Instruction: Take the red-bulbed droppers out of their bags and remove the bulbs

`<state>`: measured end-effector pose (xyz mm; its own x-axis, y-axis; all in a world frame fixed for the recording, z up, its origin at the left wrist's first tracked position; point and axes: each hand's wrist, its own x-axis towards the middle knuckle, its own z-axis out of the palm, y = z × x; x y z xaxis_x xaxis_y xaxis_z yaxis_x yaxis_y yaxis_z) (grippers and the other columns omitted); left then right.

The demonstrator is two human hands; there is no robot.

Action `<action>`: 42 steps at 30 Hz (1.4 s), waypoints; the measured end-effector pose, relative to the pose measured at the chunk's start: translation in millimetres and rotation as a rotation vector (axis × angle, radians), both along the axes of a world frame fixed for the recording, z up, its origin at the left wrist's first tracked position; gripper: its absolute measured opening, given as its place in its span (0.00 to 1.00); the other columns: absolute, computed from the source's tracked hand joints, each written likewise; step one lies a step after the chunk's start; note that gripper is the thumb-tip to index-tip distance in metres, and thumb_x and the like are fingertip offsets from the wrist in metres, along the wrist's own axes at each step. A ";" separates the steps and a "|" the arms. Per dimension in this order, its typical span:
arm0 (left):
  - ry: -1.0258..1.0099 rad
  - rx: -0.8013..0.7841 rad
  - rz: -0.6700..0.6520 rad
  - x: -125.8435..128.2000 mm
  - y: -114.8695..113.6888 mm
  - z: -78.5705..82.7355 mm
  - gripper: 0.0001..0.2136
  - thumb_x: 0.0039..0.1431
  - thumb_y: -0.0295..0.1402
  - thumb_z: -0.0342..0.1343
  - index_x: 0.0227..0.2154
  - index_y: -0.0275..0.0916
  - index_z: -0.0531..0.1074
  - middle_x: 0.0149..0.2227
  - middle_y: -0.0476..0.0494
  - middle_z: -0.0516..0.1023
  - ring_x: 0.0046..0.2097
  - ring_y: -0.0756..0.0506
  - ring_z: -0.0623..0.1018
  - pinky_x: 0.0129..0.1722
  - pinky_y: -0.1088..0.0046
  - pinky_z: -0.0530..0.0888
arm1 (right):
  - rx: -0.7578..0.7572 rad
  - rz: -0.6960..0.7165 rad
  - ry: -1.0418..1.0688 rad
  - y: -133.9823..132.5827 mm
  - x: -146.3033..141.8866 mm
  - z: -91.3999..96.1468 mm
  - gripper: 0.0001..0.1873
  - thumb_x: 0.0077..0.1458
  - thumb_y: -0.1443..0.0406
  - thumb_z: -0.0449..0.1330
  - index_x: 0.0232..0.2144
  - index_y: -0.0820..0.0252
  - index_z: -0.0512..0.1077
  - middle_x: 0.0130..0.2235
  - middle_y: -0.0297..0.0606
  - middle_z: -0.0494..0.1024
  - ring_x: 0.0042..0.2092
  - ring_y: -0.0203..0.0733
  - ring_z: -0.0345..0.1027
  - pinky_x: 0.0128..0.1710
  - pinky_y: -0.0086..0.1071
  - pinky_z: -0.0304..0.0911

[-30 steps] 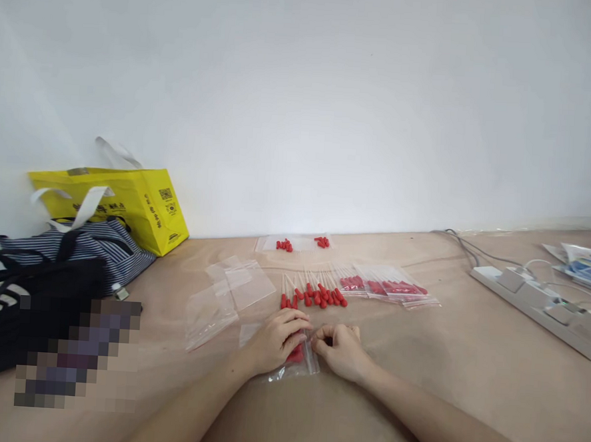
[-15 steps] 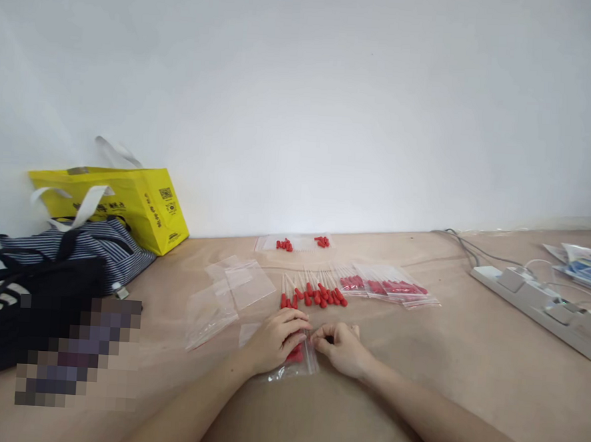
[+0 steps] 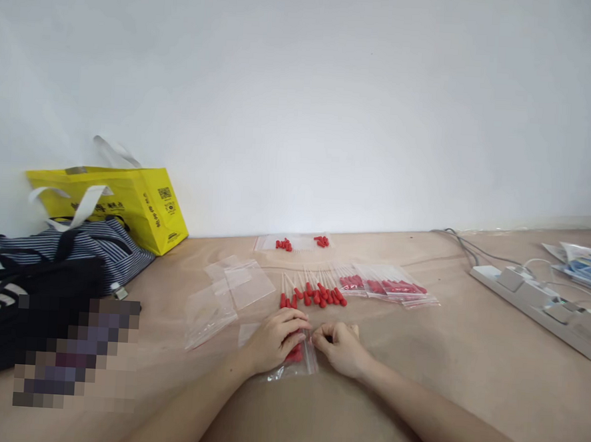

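Observation:
A clear zip bag [image 3: 289, 373] lies in front of me, with red-tipped sticks [image 3: 294, 354] inside. Over it curves my left hand [image 3: 278, 340], its fingers and thumb pressing the plastic down near the zip end. My right hand [image 3: 340, 349] is closed in a pinch at the bag's right edge; the fingertips hide exactly what they grip. Just beyond the hands, loose red-tipped sticks [image 3: 324, 294] are fanned out, tips toward me. Flat clear bags [image 3: 249, 285] lie to their left, and filled zip bags [image 3: 391, 287] overlap to their right.
Small red caps [image 3: 284, 245] rest on a clear bag by the wall [image 3: 333, 103]. A yellow bag [image 3: 165, 223], a striped bag [image 3: 138, 255] and a black bag [image 3: 75, 294] stand left. A white power strip [image 3: 535, 302] with cables and some plastic packets [image 3: 588, 265] are at right.
Both hands stay almost where they were on the zip bag. The whole view has shifted very slightly; nothing else has visibly moved.

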<state>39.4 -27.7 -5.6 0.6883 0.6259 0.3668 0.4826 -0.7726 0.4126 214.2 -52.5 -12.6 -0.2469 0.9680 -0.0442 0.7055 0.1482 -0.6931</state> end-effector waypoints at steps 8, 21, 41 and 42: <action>-0.004 -0.010 0.002 -0.1 -0.2 0.1 0.10 0.57 0.27 0.45 0.38 0.39 0.70 0.43 0.43 0.70 0.45 0.48 0.69 0.46 0.68 0.67 | 0.000 -0.016 0.019 -1.9 -0.3 1.1 0.15 0.50 0.62 0.46 0.20 0.59 0.69 0.22 0.27 0.69 0.29 0.34 0.61 0.43 0.38 0.43; 0.005 -0.003 -0.007 0.8 -0.6 0.8 0.10 0.58 0.28 0.45 0.37 0.40 0.70 0.43 0.43 0.70 0.45 0.48 0.70 0.45 0.69 0.68 | -0.034 -0.046 0.098 -0.9 -0.9 -0.5 0.10 0.45 0.63 0.51 0.22 0.56 0.72 0.25 0.27 0.74 0.31 0.36 0.65 0.48 0.40 0.39; 0.035 0.187 0.010 2.6 -1.6 1.4 0.11 0.57 0.25 0.40 0.26 0.37 0.66 0.32 0.44 0.68 0.35 0.49 0.68 0.36 0.72 0.67 | 0.487 0.097 0.023 -1.7 7.1 -7.8 0.10 0.41 0.72 0.53 0.29 0.58 0.67 0.26 0.30 0.69 0.32 0.35 0.59 0.36 0.32 0.45; 0.026 0.171 0.005 2.2 -1.9 1.5 0.11 0.57 0.25 0.40 0.26 0.37 0.66 0.31 0.45 0.68 0.35 0.49 0.68 0.35 0.73 0.67 | 0.590 0.144 0.009 -0.8 8.5 -9.1 0.10 0.41 0.73 0.53 0.29 0.58 0.67 0.27 0.30 0.68 0.33 0.36 0.58 0.36 0.32 0.45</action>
